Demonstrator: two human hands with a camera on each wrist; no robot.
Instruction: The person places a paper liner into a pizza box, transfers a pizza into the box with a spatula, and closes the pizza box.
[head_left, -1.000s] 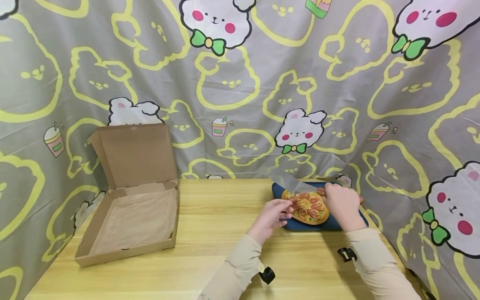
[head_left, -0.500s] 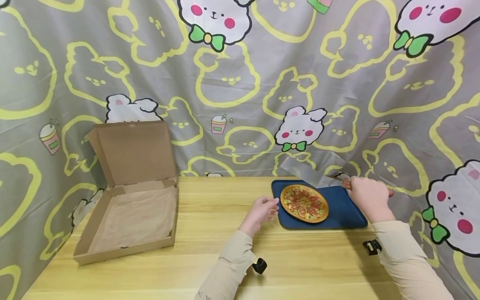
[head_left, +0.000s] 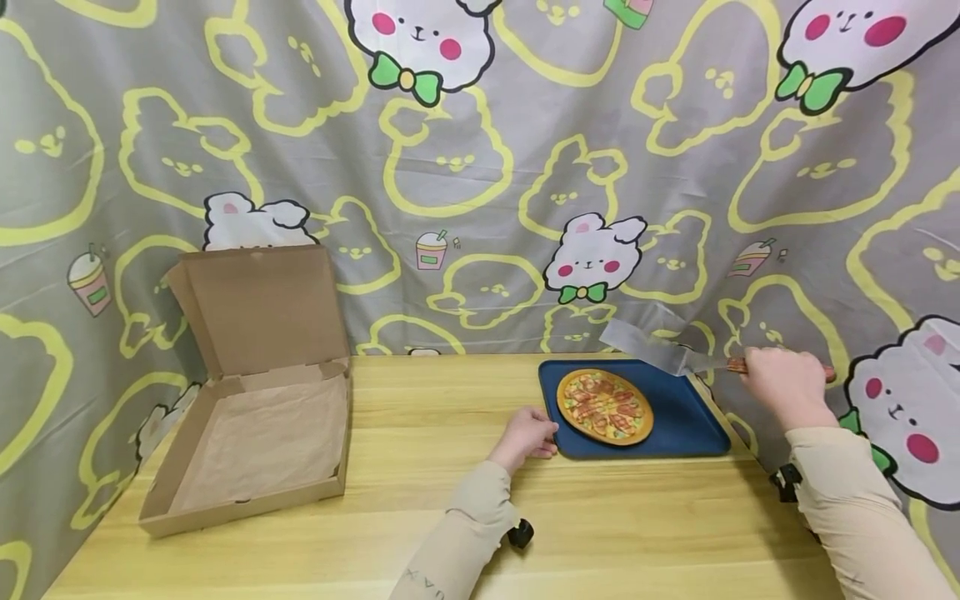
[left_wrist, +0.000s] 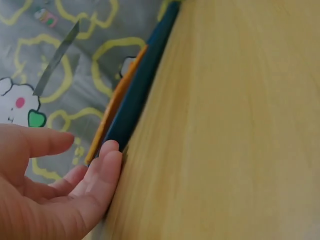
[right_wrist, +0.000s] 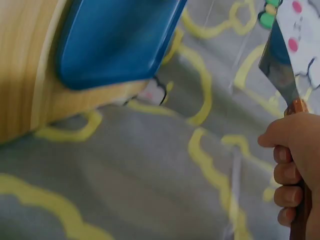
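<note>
A round pizza [head_left: 604, 407] lies on the left part of a blue tray [head_left: 682, 417], at the right of the table. My left hand [head_left: 527, 435] is at the tray's left front edge. In the left wrist view its extended fingertips [left_wrist: 111, 162] touch the tray's side, while the thumb stands apart from it. My right hand [head_left: 787, 385] grips the brown wooden handle of a metal spatula [head_left: 663, 354], raised above the tray's back right area. The right wrist view shows fingers curled round the handle, with the blade [right_wrist: 281, 65] pointing away from the hand.
An open cardboard pizza box [head_left: 270, 433], lined with brown paper, stands on the left of the wooden table [head_left: 420, 467]. Its lid [head_left: 266, 308] is raised at the back. A patterned curtain [head_left: 465, 167] hangs behind and around the table.
My right hand has carried the spatula rightward, away from the pizza. My left hand has let go of the pizza's edge and moved left and down to the tray's side.
</note>
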